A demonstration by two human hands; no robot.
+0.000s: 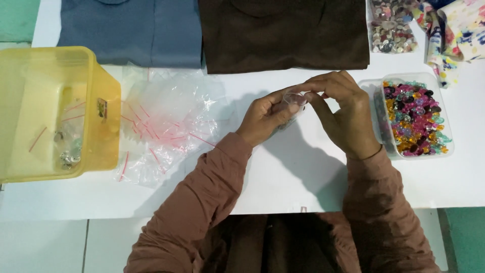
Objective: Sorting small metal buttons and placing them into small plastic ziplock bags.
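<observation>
Both hands met over the white counter (283, 177): left hand (266, 117) and right hand (343, 114) pinched a small clear plastic bag (294, 100). Few filled bags sat in the yellow plastic tub (103, 126); the clear tray of colourful beads (415, 119) remained full.

A: Views on file?

B: One. Head-worn camera, looking steeply down on a white table (283, 177) from above the person's own seat.

A: Facing?

B: Forward, away from the body; the near table edge runs low in frame, the far side along the top.

A: Range?

B: Close. Both sleeved forearms enter from the bottom, hands near centre.

A: Overlap with another view?

B: Nothing to compare; single view.
</observation>
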